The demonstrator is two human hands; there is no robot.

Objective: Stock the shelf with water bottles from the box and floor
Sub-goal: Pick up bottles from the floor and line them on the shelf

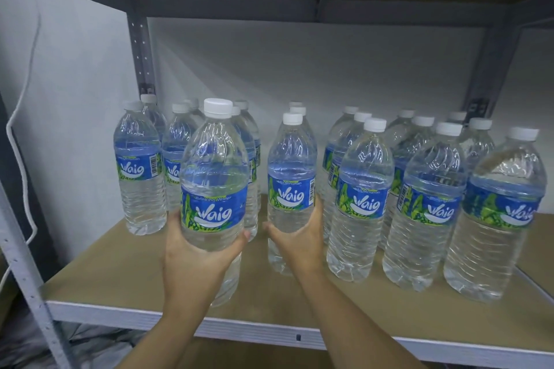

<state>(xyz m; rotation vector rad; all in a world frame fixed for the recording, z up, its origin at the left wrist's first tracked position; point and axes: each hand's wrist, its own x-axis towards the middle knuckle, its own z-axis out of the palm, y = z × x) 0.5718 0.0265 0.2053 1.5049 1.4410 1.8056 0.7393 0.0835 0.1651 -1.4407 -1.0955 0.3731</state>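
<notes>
Left hand (192,252): nearest the camera, its grip closed round the lower body of a water bottle (214,189), held upright at the shelf's front edge; whether its base rests on the board cannot be told.
Right hand (296,241): grip wrapped about the waist of a second bottle (291,186), upright on the shelf board, just left of the right-hand rows.
Shelf (144,272): many bottles already stand on it, a cluster at back left (141,171), rows at right (425,204).
Left to do: bare board shows at front left and centre; box and floor stock lie out of view, so the remainder cannot be told.
</notes>
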